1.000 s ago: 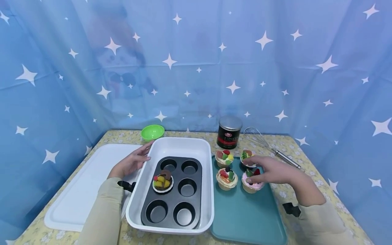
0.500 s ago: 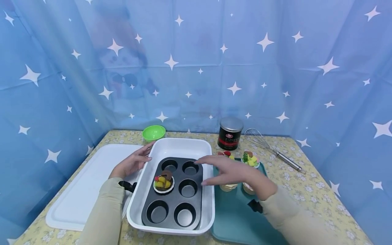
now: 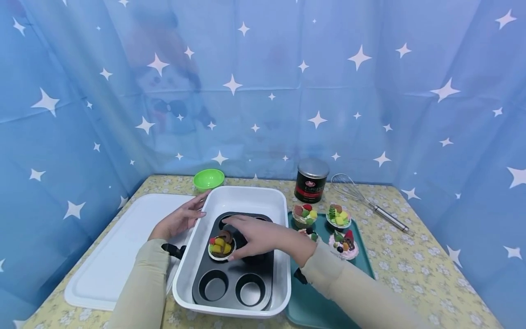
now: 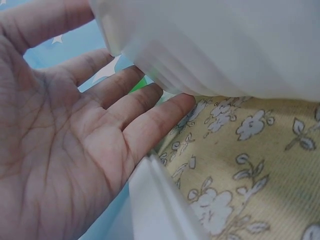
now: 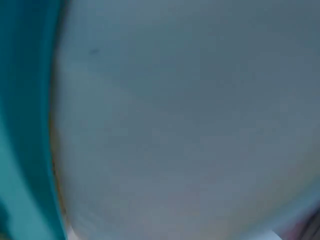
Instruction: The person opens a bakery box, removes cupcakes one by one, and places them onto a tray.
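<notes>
A cupcake (image 3: 221,246) topped with yellow and brown pieces sits in the middle-left cup of a black muffin tin (image 3: 232,273), inside a white baking dish (image 3: 246,194). My right hand (image 3: 250,235) reaches across the tin, fingers above and thumb below curling round that cupcake. My left hand (image 3: 181,219) rests flat against the dish's left rim. In the left wrist view, the left hand (image 4: 75,150) shows an open palm with straight fingers on the dish wall (image 4: 225,45). The right wrist view is blurred, showing only white dish wall (image 5: 190,125) and a teal edge (image 5: 25,125).
A teal tray (image 3: 324,301) right of the dish carries several decorated cupcakes (image 3: 344,243). A white lid (image 3: 111,256) lies left of the dish. A green bowl (image 3: 208,178), a black can (image 3: 311,180) and a whisk (image 3: 370,203) stand at the back. Blue starred curtains enclose the table.
My right hand left the cupcakes on the tray, swept left over the tin and closed round the cupcake there. The left hand has stayed on the dish rim.
</notes>
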`<control>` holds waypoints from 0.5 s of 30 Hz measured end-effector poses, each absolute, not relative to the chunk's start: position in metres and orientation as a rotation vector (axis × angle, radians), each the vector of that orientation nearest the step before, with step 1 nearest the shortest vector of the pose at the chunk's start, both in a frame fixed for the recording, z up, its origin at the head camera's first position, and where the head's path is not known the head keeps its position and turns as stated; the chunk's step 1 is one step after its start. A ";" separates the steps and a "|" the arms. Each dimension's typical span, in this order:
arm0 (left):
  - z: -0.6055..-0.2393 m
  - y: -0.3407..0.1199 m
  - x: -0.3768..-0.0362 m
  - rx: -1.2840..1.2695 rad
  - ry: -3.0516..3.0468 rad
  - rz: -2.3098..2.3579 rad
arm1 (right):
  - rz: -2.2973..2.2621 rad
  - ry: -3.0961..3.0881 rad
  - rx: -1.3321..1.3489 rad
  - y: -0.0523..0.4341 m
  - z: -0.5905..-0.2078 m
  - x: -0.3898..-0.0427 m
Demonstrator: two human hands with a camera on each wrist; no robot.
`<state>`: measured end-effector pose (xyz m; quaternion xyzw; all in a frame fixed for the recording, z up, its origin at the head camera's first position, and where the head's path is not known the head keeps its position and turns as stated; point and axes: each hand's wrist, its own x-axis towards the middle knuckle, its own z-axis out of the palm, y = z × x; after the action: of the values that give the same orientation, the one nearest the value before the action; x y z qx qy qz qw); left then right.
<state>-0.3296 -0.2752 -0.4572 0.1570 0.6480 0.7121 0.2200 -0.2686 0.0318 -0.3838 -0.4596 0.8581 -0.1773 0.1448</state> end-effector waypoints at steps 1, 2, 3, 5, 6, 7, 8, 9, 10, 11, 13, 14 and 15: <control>-0.457 -0.275 -0.329 0.434 1.797 1.965 | -0.512 2.471 -1.321 0.029 -0.386 -0.269; -0.457 -0.275 -0.329 0.434 1.804 1.960 | -0.513 2.465 -1.322 0.027 -0.387 -0.269; -0.458 -0.275 -0.329 0.433 1.807 1.958 | -0.507 2.462 -1.322 0.025 -0.389 -0.270; -0.458 -0.275 -0.329 0.426 1.806 1.957 | -0.492 2.446 -1.332 0.021 -0.393 -0.271; -0.458 -0.275 -0.330 0.425 1.806 1.959 | -0.480 2.439 -1.335 0.020 -0.394 -0.272; -0.458 -0.275 -0.330 0.423 1.805 1.962 | -0.469 2.434 -1.340 0.018 -0.396 -0.272; -0.458 -0.275 -0.330 0.424 1.803 1.964 | -0.457 2.433 -1.349 0.017 -0.398 -0.273; -0.458 -0.275 -0.331 0.424 1.803 1.965 | -0.443 2.436 -1.356 0.016 -0.400 -0.273; -0.458 -0.275 -0.331 0.424 1.803 1.966 | -0.437 2.440 -1.367 0.015 -0.402 -0.274; -0.458 -0.275 -0.331 0.427 1.805 1.966 | -0.432 2.448 -1.375 0.014 -0.403 -0.275; -0.458 -0.275 -0.331 0.425 1.808 1.967 | -0.438 2.460 -1.394 0.013 -0.406 -0.276; -0.458 -0.276 -0.331 0.423 1.807 1.966 | -0.443 2.466 -1.404 0.012 -0.407 -0.276; -0.458 -0.276 -0.331 0.421 1.805 1.967 | -0.447 2.471 -1.412 0.012 -0.408 -0.277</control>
<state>-0.3314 -0.2757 -0.4577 0.1519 0.6520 0.7102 0.2178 -0.2767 0.0123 -0.4078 -0.4860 0.8504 -0.1538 0.1302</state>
